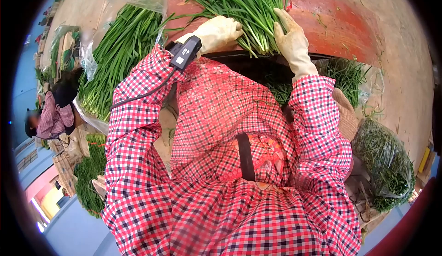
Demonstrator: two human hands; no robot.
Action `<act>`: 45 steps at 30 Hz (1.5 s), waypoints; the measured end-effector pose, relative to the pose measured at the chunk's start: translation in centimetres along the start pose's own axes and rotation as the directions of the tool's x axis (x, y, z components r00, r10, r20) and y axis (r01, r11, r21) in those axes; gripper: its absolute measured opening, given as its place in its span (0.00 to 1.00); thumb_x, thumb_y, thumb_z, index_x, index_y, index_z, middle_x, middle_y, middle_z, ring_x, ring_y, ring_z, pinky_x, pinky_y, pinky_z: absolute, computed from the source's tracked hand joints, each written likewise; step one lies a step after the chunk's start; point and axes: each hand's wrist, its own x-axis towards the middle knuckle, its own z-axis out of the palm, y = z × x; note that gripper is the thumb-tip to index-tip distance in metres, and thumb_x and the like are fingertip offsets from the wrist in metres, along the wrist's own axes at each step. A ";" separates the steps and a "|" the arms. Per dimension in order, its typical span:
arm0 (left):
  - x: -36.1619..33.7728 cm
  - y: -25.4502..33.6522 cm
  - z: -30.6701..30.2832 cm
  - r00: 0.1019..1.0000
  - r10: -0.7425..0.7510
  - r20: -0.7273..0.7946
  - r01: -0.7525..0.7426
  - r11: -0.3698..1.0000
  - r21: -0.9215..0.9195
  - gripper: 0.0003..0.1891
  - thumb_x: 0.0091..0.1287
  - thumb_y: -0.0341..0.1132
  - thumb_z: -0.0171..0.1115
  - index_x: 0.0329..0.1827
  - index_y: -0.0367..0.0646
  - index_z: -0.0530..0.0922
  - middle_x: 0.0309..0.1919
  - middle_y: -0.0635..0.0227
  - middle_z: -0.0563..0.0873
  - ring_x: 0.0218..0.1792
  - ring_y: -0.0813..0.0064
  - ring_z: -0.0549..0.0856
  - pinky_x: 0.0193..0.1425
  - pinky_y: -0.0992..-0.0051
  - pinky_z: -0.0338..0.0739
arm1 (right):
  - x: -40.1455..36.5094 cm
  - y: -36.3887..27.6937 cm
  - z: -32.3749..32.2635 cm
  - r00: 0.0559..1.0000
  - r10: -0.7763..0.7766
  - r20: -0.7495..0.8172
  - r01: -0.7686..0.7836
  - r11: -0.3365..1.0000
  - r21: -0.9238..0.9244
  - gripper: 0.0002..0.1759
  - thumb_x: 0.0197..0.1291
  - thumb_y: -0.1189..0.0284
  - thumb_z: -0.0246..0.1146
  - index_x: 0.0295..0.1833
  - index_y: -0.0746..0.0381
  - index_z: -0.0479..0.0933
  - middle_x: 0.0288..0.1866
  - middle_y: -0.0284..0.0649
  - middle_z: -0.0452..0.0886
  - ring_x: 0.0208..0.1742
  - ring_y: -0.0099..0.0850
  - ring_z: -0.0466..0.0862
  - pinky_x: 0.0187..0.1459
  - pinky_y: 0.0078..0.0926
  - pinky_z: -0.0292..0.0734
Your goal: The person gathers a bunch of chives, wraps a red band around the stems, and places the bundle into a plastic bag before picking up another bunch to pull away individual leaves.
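We cup the long green leafy stalks [248,7] on the curved red worktop [338,23]: left hand [220,29] curled beside them, its grip unclear, right hand [293,42] open against them. Cut ends look roughly gathered; no band shows.

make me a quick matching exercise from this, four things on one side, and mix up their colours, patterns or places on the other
1. gloves
2. chives between the gloves
3. sleeves
4. black device

A. red, white and dark checks
B. by the left cuff
C. cream
D. over the red-brown worktop

Pairs: 1-C, 2-D, 3-A, 4-B
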 end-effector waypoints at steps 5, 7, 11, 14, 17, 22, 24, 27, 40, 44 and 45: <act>1.2 0.0 0.1 0.999 -0.007 -0.032 0.013 0.980 0.197 0.03 0.56 0.34 0.60 0.32 0.49 0.80 0.31 0.75 0.80 0.35 0.73 0.82 0.38 0.71 0.75 | 0.1 0.2 0.0 1.000 -0.018 -0.004 0.018 0.991 0.131 0.22 0.67 0.68 0.59 0.66 0.53 0.76 0.68 0.42 0.76 0.70 0.41 0.74 0.71 0.34 0.67; 2.3 -0.2 -0.1 0.994 -0.026 -0.103 0.033 0.997 0.066 0.03 0.53 0.34 0.60 0.29 0.49 0.80 0.31 0.74 0.80 0.37 0.71 0.82 0.41 0.71 0.75 | 0.0 0.6 0.3 0.998 -0.055 -0.035 0.059 0.991 0.124 0.21 0.69 0.69 0.58 0.66 0.54 0.76 0.67 0.43 0.77 0.69 0.39 0.75 0.69 0.31 0.68; 2.0 0.0 0.2 0.991 -0.051 -0.127 0.059 0.996 0.063 0.04 0.53 0.34 0.60 0.31 0.48 0.81 0.32 0.71 0.81 0.39 0.68 0.82 0.41 0.68 0.75 | 0.1 1.4 -0.4 0.998 -0.055 0.000 0.051 0.927 0.370 0.19 0.72 0.67 0.56 0.65 0.59 0.76 0.64 0.46 0.80 0.67 0.37 0.77 0.68 0.29 0.68; 1.2 -0.3 -0.6 0.997 -0.072 0.005 0.072 0.996 -0.053 0.08 0.52 0.32 0.61 0.35 0.45 0.83 0.37 0.68 0.84 0.43 0.65 0.84 0.45 0.66 0.78 | 0.0 1.0 -1.9 0.998 0.029 0.059 -0.054 0.876 0.480 0.20 0.73 0.66 0.56 0.65 0.62 0.75 0.62 0.49 0.81 0.64 0.36 0.78 0.67 0.28 0.69; 0.8 -0.2 -2.2 0.986 -0.052 -0.159 0.036 0.994 -0.103 0.03 0.52 0.33 0.62 0.26 0.45 0.82 0.30 0.67 0.82 0.37 0.64 0.84 0.39 0.67 0.78 | -0.4 0.5 -2.2 0.997 0.061 0.041 -0.073 0.892 0.446 0.23 0.71 0.62 0.59 0.65 0.65 0.75 0.63 0.50 0.79 0.64 0.39 0.79 0.67 0.30 0.69; 0.8 0.0 -3.6 0.985 -0.160 -0.059 0.150 0.978 -0.142 0.06 0.59 0.33 0.64 0.37 0.43 0.84 0.37 0.67 0.86 0.42 0.63 0.85 0.46 0.65 0.79 | -2.0 0.0 -1.4 0.959 -0.195 -0.208 0.179 0.979 -0.095 0.33 0.62 0.55 0.68 0.64 0.68 0.74 0.65 0.52 0.77 0.66 0.46 0.76 0.69 0.38 0.69; 0.8 -0.1 -4.1 0.974 -0.205 -0.096 0.192 0.972 -0.134 0.08 0.61 0.33 0.65 0.41 0.42 0.85 0.40 0.67 0.87 0.44 0.63 0.85 0.49 0.64 0.79 | -2.7 -0.1 -1.6 0.934 -0.270 -0.235 0.231 0.956 -0.180 0.34 0.57 0.55 0.71 0.62 0.67 0.76 0.65 0.52 0.77 0.67 0.48 0.74 0.70 0.40 0.68; 0.6 -0.6 -4.2 0.932 -0.276 -0.233 0.241 0.956 -0.166 0.09 0.62 0.33 0.66 0.44 0.43 0.85 0.43 0.67 0.87 0.46 0.64 0.85 0.49 0.64 0.78 | -3.6 -0.5 -2.1 0.917 -0.262 -0.301 0.218 0.961 -0.172 0.30 0.55 0.58 0.73 0.58 0.67 0.78 0.62 0.52 0.78 0.64 0.48 0.76 0.68 0.40 0.70; 3.4 0.1 -4.5 0.822 -0.319 -0.471 0.243 0.945 -0.217 0.10 0.62 0.31 0.68 0.46 0.42 0.84 0.43 0.66 0.87 0.48 0.64 0.85 0.54 0.65 0.79 | -5.0 -3.5 -0.9 0.935 -0.323 -0.146 0.208 0.833 -0.512 0.05 0.58 0.66 0.66 0.37 0.54 0.81 0.39 0.34 0.83 0.45 0.39 0.80 0.44 0.40 0.73; 4.6 0.1 -4.3 0.804 -0.315 -0.504 0.223 0.946 -0.236 0.10 0.62 0.30 0.67 0.45 0.41 0.85 0.43 0.64 0.87 0.47 0.63 0.86 0.54 0.65 0.80 | -4.8 -3.5 -0.4 0.951 -0.276 -0.138 0.229 0.931 -0.283 0.07 0.59 0.66 0.64 0.34 0.57 0.81 0.37 0.36 0.84 0.42 0.40 0.82 0.45 0.42 0.76; 4.7 0.1 -4.2 0.801 -0.302 -0.516 0.216 0.951 -0.221 0.09 0.62 0.30 0.67 0.45 0.41 0.85 0.43 0.64 0.88 0.47 0.63 0.86 0.54 0.65 0.80 | -5.2 -3.3 -1.0 0.955 -0.219 -0.198 0.214 0.976 -0.048 0.07 0.61 0.68 0.65 0.41 0.58 0.84 0.42 0.37 0.87 0.45 0.40 0.85 0.49 0.38 0.78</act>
